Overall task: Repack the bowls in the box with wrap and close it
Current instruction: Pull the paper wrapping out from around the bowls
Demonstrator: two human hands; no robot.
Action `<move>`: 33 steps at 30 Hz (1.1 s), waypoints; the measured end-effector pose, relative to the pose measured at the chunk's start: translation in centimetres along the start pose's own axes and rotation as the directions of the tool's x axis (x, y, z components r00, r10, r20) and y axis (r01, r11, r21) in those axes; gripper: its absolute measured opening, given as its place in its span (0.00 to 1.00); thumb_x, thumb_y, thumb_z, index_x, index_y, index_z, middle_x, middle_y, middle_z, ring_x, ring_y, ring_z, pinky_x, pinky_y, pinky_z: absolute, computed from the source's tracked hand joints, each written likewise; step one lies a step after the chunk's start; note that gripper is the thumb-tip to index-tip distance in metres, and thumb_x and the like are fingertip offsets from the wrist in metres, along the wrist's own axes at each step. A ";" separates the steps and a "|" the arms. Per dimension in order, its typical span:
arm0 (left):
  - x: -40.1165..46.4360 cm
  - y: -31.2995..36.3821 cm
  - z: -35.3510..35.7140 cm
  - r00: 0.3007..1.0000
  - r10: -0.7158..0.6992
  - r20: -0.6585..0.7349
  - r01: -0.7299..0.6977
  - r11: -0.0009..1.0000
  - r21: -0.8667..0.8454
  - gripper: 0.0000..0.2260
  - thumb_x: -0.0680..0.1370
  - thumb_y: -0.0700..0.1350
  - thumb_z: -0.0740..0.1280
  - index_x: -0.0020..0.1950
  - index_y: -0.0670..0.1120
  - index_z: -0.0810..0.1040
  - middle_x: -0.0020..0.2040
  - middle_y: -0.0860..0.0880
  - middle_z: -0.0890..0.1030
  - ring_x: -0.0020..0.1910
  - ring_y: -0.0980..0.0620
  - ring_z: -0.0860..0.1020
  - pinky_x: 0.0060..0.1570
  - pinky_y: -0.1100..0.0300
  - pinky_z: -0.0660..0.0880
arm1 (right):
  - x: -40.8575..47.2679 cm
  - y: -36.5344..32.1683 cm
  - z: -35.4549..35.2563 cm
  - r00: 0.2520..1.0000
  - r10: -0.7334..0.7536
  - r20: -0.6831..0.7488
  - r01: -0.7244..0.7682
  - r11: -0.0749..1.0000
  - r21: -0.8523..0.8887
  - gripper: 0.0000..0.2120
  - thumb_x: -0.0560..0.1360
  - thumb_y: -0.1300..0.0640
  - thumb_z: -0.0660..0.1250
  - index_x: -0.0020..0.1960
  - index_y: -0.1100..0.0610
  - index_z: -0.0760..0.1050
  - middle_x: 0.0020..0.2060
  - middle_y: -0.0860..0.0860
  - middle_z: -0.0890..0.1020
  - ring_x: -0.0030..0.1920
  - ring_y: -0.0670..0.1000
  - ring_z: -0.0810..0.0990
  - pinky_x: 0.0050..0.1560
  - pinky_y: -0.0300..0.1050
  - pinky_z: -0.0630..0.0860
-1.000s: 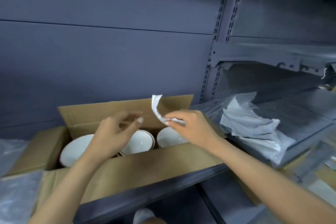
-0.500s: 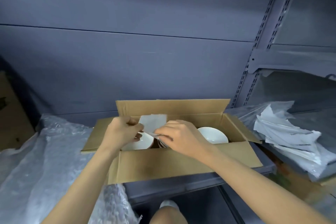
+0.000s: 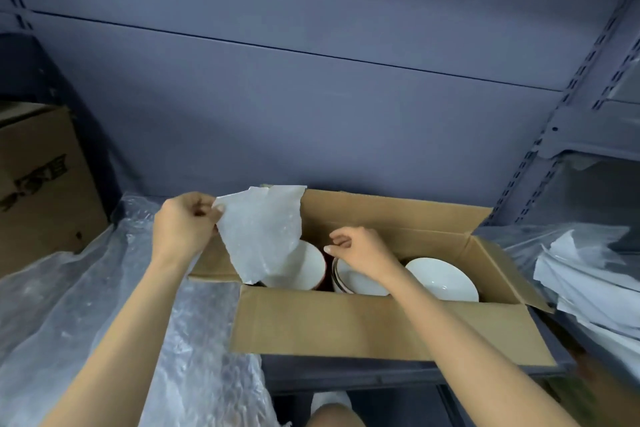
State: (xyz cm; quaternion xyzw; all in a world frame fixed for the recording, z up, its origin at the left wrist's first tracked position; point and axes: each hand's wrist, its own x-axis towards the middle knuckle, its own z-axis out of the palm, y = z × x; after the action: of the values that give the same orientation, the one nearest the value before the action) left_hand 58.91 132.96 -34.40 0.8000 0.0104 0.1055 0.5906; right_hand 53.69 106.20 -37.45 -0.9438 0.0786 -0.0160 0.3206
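Bowls (image 3: 441, 279) are seen, white, inside the open cardboard box (image 3: 381, 329) on the grey shelf, flaps folded outward. A translucent wrap sheet (image 3: 263, 232) is pinched at its upper left corner by the left hand (image 3: 185, 225) and hangs over the leftmost bowl (image 3: 301, 267). The right hand (image 3: 360, 250) is held loosely curled and empty, just above the middle stack (image 3: 349, 279); bubble wrap (image 3: 104, 305) lies left of the box.

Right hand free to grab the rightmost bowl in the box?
Probably yes. The right hand is empty above the open box, and the rightmost bowl lies uncovered beside its wrist.
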 end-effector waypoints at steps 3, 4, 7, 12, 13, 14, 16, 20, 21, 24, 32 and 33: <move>0.6 -1.1 0.0 1.000 -0.025 0.004 0.026 0.998 -0.052 0.05 0.75 0.41 0.70 0.39 0.45 0.80 0.40 0.43 0.83 0.43 0.41 0.82 0.50 0.44 0.79 | 1.7 -0.1 1.4 0.999 0.017 0.046 -0.015 0.999 -0.049 0.21 0.74 0.52 0.70 0.64 0.58 0.76 0.57 0.53 0.82 0.56 0.50 0.79 0.60 0.44 0.74; 0.9 -1.5 0.0 0.999 -0.037 0.004 0.037 0.998 -0.059 0.05 0.75 0.41 0.70 0.39 0.45 0.80 0.41 0.42 0.83 0.44 0.41 0.82 0.50 0.44 0.79 | 2.1 -0.3 1.8 0.998 0.016 0.053 -0.012 0.997 -0.072 0.20 0.74 0.52 0.70 0.63 0.58 0.76 0.56 0.53 0.82 0.55 0.50 0.80 0.58 0.44 0.75; 1.6 -2.5 -0.2 0.998 -0.060 0.000 0.060 0.995 -0.079 0.05 0.75 0.42 0.70 0.40 0.45 0.80 0.41 0.44 0.84 0.44 0.43 0.82 0.50 0.46 0.79 | 3.0 -0.6 3.1 0.998 0.009 0.058 -0.001 0.990 -0.143 0.11 0.73 0.54 0.70 0.52 0.59 0.81 0.41 0.54 0.83 0.42 0.52 0.79 0.42 0.44 0.73; 1.8 -3.4 0.1 0.998 -0.053 0.028 0.056 0.991 -0.125 0.04 0.76 0.40 0.69 0.41 0.44 0.79 0.40 0.46 0.83 0.41 0.47 0.82 0.42 0.58 0.78 | 4.1 -0.5 3.9 0.998 0.052 0.026 -0.043 0.964 -0.261 0.11 0.71 0.57 0.69 0.32 0.59 0.74 0.31 0.56 0.76 0.33 0.55 0.73 0.30 0.44 0.64; 1.8 -3.5 0.2 0.998 -0.048 0.033 0.052 0.990 -0.131 0.03 0.76 0.40 0.69 0.42 0.44 0.80 0.40 0.45 0.83 0.41 0.48 0.81 0.42 0.58 0.78 | 4.2 -0.6 3.9 0.999 0.042 0.009 -0.038 0.963 -0.269 0.13 0.70 0.58 0.68 0.29 0.59 0.71 0.29 0.56 0.74 0.32 0.55 0.71 0.29 0.44 0.63; 1.9 -3.6 0.2 0.999 -0.043 0.030 0.047 0.989 -0.137 0.02 0.76 0.40 0.69 0.43 0.43 0.80 0.40 0.45 0.83 0.40 0.48 0.81 0.42 0.58 0.78 | 4.2 -0.7 3.9 0.999 0.034 -0.012 -0.036 0.961 -0.274 0.15 0.70 0.59 0.67 0.27 0.58 0.68 0.27 0.55 0.71 0.31 0.55 0.70 0.29 0.44 0.62; 2.0 -3.8 0.0 0.999 -0.031 0.019 0.034 0.988 -0.149 0.02 0.76 0.40 0.70 0.43 0.44 0.80 0.40 0.46 0.83 0.38 0.52 0.81 0.40 0.62 0.80 | 4.1 -0.8 3.9 0.998 0.015 -0.060 -0.030 0.967 -0.254 0.17 0.70 0.60 0.66 0.25 0.59 0.65 0.25 0.56 0.67 0.29 0.54 0.65 0.29 0.44 0.61; 2.2 -3.9 -0.6 1.000 -0.004 0.016 0.007 0.984 -0.179 0.03 0.76 0.40 0.70 0.41 0.45 0.80 0.32 0.53 0.83 0.34 0.58 0.81 0.36 0.68 0.79 | 4.2 -0.8 3.7 0.992 0.025 -0.121 -0.043 0.987 -0.153 0.11 0.71 0.59 0.65 0.34 0.64 0.78 0.33 0.62 0.78 0.31 0.51 0.66 0.32 0.42 0.64; 2.3 -3.8 -0.8 1.000 -0.002 0.017 0.006 0.981 -0.191 0.03 0.76 0.40 0.70 0.42 0.45 0.80 0.31 0.55 0.83 0.33 0.58 0.81 0.36 0.68 0.79 | 4.1 -0.9 3.6 0.991 0.020 -0.134 -0.039 0.989 -0.143 0.10 0.71 0.59 0.65 0.35 0.63 0.80 0.34 0.62 0.78 0.31 0.50 0.65 0.31 0.42 0.63; 2.4 -3.8 -1.4 1.000 -0.004 0.006 0.005 0.975 -0.222 0.01 0.76 0.39 0.69 0.44 0.43 0.80 0.30 0.58 0.83 0.31 0.62 0.80 0.35 0.69 0.79 | 4.1 -1.2 2.5 0.982 0.014 -0.188 -0.035 0.993 -0.111 0.08 0.70 0.59 0.66 0.38 0.60 0.83 0.34 0.62 0.78 0.31 0.56 0.68 0.32 0.42 0.67; 2.6 -3.1 -2.1 0.998 -0.006 0.064 0.014 0.991 -0.135 0.03 0.75 0.39 0.70 0.40 0.44 0.80 0.30 0.55 0.83 0.30 0.61 0.81 0.37 0.70 0.78 | 2.8 -0.8 -5.4 0.922 0.049 -0.384 -0.004 0.993 0.117 0.10 0.69 0.57 0.72 0.42 0.65 0.81 0.37 0.59 0.84 0.38 0.45 0.72 0.44 0.50 0.75; 2.7 -3.1 -1.9 0.996 0.003 0.084 0.005 0.996 -0.086 0.04 0.75 0.40 0.71 0.40 0.43 0.81 0.32 0.52 0.84 0.32 0.57 0.81 0.42 0.63 0.81 | 2.3 -0.9 -6.6 0.912 0.062 -0.405 -0.011 0.992 0.129 0.08 0.70 0.57 0.73 0.43 0.62 0.83 0.40 0.56 0.85 0.40 0.45 0.77 0.49 0.48 0.75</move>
State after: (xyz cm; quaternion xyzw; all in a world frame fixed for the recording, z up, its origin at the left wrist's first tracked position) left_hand 61.56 136.08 -36.39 0.7774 -0.0185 0.0720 0.6246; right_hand 55.57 102.55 -31.75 -0.8963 0.1602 -0.2114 0.3555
